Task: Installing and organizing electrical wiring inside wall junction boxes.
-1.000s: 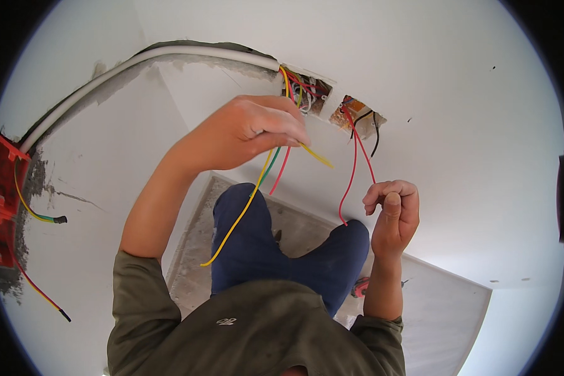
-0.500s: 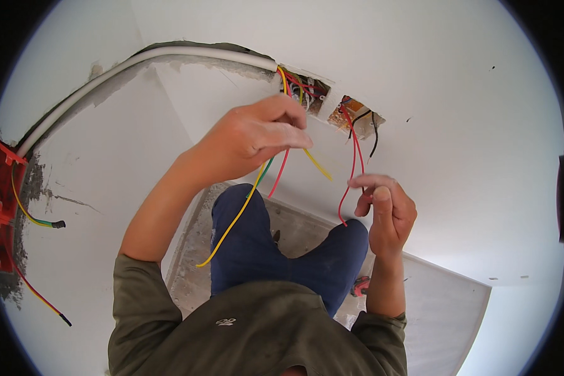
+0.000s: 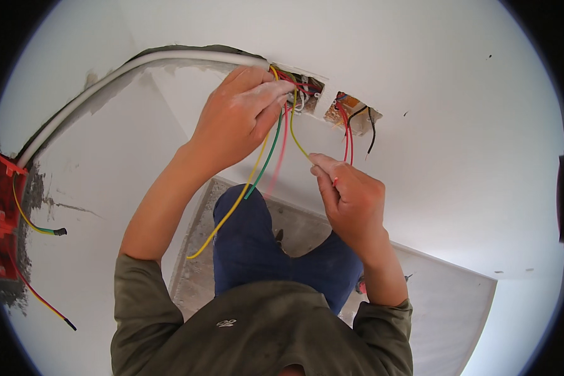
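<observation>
My left hand point(image 3: 235, 116) is at the left wall box point(image 3: 310, 108), its fingers closed around electrical wires where they leave the box. From under it hang a long yellow wire point(image 3: 229, 216), a green wire point(image 3: 271, 153) and a blurred pink-red wire point(image 3: 282, 147). Lower and to the right, my right hand point(image 3: 354, 197) pinches the lower end of a yellow-green wire point(image 3: 296, 128) between thumb and forefinger. That wire runs up to my left fingertips. Red wires point(image 3: 348, 141) drop from the right wall box point(image 3: 361, 125) behind my right hand; a red bit shows between its fingers.
A pale conduit point(image 3: 163, 55) curves along a chased groove to red junction boxes point(image 3: 6, 194) at the far left, where taped wire ends hang. Black wires point(image 3: 373, 135) stick out of the right box. Below are my knees and a dusty floor point(image 3: 197, 269).
My right hand has moved up and left from beside the red wires and now grips the yellow-green wire. My left hand has shifted up and left, closer to the box.
</observation>
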Motion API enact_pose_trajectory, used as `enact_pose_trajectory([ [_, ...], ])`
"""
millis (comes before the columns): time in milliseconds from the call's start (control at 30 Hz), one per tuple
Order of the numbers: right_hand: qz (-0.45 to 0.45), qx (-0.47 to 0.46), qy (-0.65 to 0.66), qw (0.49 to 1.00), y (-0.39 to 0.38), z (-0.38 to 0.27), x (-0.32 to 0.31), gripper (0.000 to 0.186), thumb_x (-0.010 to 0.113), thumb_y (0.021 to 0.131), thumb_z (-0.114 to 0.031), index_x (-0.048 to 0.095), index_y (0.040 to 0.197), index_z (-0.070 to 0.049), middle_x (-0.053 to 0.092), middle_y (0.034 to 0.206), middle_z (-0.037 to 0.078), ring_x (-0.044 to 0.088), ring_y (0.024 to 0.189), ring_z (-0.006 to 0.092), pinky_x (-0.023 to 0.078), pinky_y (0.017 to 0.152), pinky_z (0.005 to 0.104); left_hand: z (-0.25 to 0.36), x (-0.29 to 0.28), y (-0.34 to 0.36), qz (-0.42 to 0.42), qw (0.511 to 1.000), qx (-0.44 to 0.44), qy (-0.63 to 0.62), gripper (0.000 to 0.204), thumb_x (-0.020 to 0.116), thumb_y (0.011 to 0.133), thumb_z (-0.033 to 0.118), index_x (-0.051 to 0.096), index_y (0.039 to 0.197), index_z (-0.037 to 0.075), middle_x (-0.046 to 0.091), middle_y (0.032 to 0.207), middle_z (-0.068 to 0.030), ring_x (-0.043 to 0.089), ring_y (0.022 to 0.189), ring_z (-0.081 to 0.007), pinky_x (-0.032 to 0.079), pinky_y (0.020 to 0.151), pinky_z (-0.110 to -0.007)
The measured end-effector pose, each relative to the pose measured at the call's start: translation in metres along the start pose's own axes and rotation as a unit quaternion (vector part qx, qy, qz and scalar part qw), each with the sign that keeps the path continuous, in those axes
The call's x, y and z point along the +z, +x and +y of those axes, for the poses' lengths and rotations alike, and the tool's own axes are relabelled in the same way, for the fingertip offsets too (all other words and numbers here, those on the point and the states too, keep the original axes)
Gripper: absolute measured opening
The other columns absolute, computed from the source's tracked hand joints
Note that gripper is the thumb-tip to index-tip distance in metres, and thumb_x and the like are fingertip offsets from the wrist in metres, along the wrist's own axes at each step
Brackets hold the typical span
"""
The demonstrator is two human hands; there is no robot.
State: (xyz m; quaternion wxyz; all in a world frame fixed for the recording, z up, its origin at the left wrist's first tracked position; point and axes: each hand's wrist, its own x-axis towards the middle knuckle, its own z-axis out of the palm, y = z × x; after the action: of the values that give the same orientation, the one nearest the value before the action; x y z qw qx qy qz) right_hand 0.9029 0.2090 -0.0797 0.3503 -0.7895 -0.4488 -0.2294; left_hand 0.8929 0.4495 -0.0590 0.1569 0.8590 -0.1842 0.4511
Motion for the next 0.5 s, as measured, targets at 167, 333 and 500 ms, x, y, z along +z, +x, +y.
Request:
enact_pose_trajectory([
  [167, -0.002, -0.018, -0.034, 0.999, -0.008, 0.004, 0.009, 0.025, 0.074, 0.086, -0.006, 0.070, 0.110, -0.007, 0.067, 0.075, 0.005, 0.066, 0.062, 0.0227, 0.050, 0.053, 0.0335, 0.001, 0.010, 0.006, -0.029, 0.995, -0.015, 0.093, 0.026, 0.071, 0.088, 0.009, 0.074, 0.114, 0.007, 0.071, 0.089, -0.0075, 0.068, 0.082, -0.0249, 0.056, 0.070, -0.037],
  [333, -0.008, -0.003, -0.083, 0.997, -0.014, 0.008, 0.013, 0.028, 0.073, 0.085, -0.005, 0.067, 0.112, -0.008, 0.063, 0.069, 0.004, 0.063, 0.058, 0.0224, 0.048, 0.050, 0.0339, -0.001, 0.012, 0.011, -0.063, 0.976, 0.032, 0.204, 0.027, 0.072, 0.087, 0.011, 0.073, 0.114, 0.008, 0.069, 0.079, -0.0038, 0.067, 0.072, -0.0222, 0.054, 0.059, -0.034],
  [500, -0.076, 0.088, -0.135, 0.984, -0.016, 0.004, 0.011, 0.016, 0.067, 0.090, -0.011, 0.068, 0.105, -0.006, 0.065, 0.067, 0.008, 0.066, 0.058, 0.0281, 0.050, 0.052, 0.0395, 0.008, 0.013, 0.009, -0.124, 0.949, 0.031, 0.288, 0.035, 0.069, 0.083, 0.015, 0.068, 0.117, 0.005, 0.068, 0.072, -0.0051, 0.068, 0.069, -0.0197, 0.054, 0.053, -0.034],
])
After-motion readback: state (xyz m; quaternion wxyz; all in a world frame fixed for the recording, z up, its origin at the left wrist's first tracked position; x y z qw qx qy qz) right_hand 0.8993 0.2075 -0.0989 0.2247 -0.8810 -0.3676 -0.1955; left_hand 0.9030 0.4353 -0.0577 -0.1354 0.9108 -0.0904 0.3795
